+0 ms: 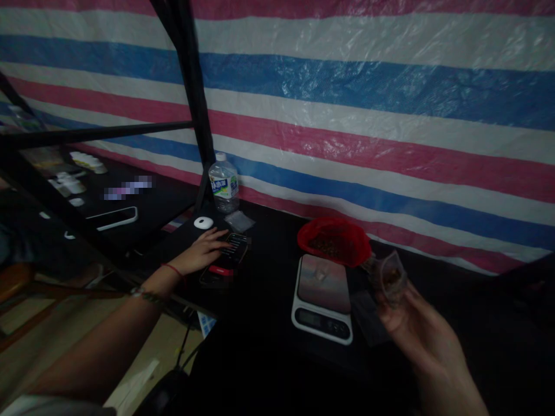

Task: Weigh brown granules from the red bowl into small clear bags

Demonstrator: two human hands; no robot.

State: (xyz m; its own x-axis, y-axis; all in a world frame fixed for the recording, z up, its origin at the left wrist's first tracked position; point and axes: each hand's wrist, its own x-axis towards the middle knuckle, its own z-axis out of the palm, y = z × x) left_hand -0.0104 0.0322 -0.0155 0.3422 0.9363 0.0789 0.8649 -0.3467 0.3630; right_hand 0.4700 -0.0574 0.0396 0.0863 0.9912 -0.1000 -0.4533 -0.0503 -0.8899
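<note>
The right hand (416,323) holds a small clear bag (392,278), fingers curled round its lower part, mouth upward. Brown contents show through the plastic; their nature cannot be determined. Beyond and to the left of that hand stands a red bowl (302,241), containing a spread of small, dark brown pieces (326,248).

The left hand (203,254) grips nothing; its fingers are spread, the tips over a phone (236,249). The lit screen bears rows of light text, too small to read.

Between the hands, nearer the right, lies a white kitchen scale (321,300); no reading can be made out on its display. A flat clear bag (368,318) lies between scale and right hand.

Beyond the left hand stands a clear plastic bottle (224,199), its label (224,186) blue, white and green with large Chinese characters, not fully legible. The bottle's fill level cannot be told. A small clear packet (239,222) lies at its foot. A white, rounded case (203,223) sits just beyond the left hand, closed and without readable marking.
</note>
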